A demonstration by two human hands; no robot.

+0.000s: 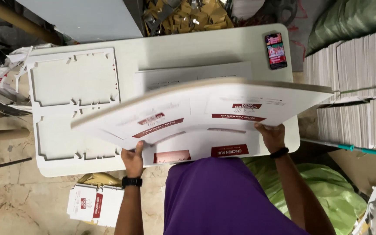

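I hold a thick, bowed stack of white printed cardboard sheets [196, 111] with dark red bands above a white table [205, 48]. My left hand [132, 159] grips the stack's near edge on the left, thumb on top. My right hand [271, 135] grips the near edge on the right. The stack sags in the middle and lifts at both ends. Each wrist wears a black band. More printed sheets [196, 150] lie flat under the lifted stack.
A die-cut white cardboard frame [72, 80] covers the table's left part. A phone [275, 50] lies at the far right corner. Tall stacks of white sheets [362, 82] stand to the right. Green sacks [327, 196], cardboard scraps and flat printed boxes [94, 205] lie around on the floor.
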